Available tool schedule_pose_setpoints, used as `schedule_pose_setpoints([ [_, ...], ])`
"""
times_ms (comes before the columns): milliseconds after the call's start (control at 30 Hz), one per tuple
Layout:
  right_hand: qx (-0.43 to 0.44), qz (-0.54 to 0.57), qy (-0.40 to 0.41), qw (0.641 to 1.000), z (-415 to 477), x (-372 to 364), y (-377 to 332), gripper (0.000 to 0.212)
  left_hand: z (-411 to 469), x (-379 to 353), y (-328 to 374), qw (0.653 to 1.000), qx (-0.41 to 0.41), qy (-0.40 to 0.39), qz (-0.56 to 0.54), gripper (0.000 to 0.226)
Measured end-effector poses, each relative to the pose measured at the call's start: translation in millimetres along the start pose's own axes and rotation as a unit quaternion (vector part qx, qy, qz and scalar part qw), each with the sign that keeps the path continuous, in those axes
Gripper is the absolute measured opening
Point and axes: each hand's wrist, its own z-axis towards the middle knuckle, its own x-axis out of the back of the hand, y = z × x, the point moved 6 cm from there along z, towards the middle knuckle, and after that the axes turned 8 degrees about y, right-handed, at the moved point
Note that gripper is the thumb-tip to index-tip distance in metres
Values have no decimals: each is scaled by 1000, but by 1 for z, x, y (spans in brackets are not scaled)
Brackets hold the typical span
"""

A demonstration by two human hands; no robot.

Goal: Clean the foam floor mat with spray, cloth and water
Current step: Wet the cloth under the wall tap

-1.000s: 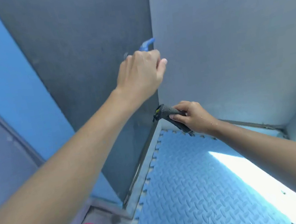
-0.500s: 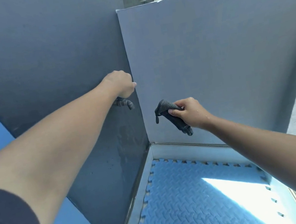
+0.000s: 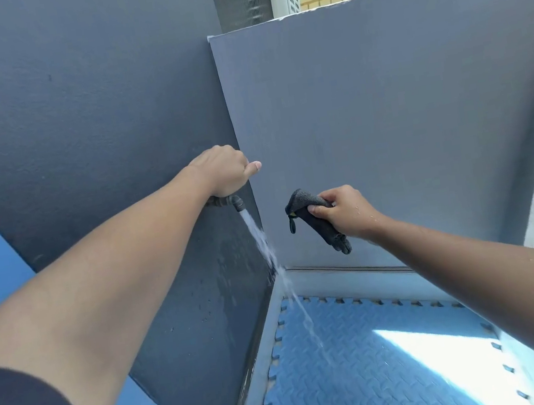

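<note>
Fingers of right hand, centre of frame: clamped round a dark cloth, folded, nubby pile, long axis slanting down to the right. Left hand: closed over a tap on the dark wall; handle hidden beneath. Water stream: clear, falling just left of the cloth, not touching it; right hand nearer. Foam floor mat, lower right: blue, embossed, toothed edges. Likely next: cloth moved left into stream.
</note>
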Motion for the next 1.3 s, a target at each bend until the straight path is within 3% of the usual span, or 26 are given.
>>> schedule_pose_setpoints([
  [933, 10, -32, -18, 999, 0, -24, 4, 31, -7, -4, -3, 997, 53, -24, -49, 54],
  [1000, 17, -37, -24, 999, -1, -25, 7, 31, -7, -3, -6, 993, 106, -41, -37, 50],
  [1067, 16, -37, -27, 999, -4, -24, 14, 31, -7, -3, -9, 979, 174, -107, -18, 38],
  [1167, 6, -47, -31, 998, -13, -22, 30, 31, -4, 4, -4, 963, 216, -160, 17, 28],
  [1233, -19, -39, -26, 999, -20, -23, 49, 31, -1, 8, 3, 966, 238, -85, 57, 28],
  [1300, -50, -35, -19, 998, -31, -27, 72, 32, -5, 15, 28, 971, 196, 103, 86, 37],
])
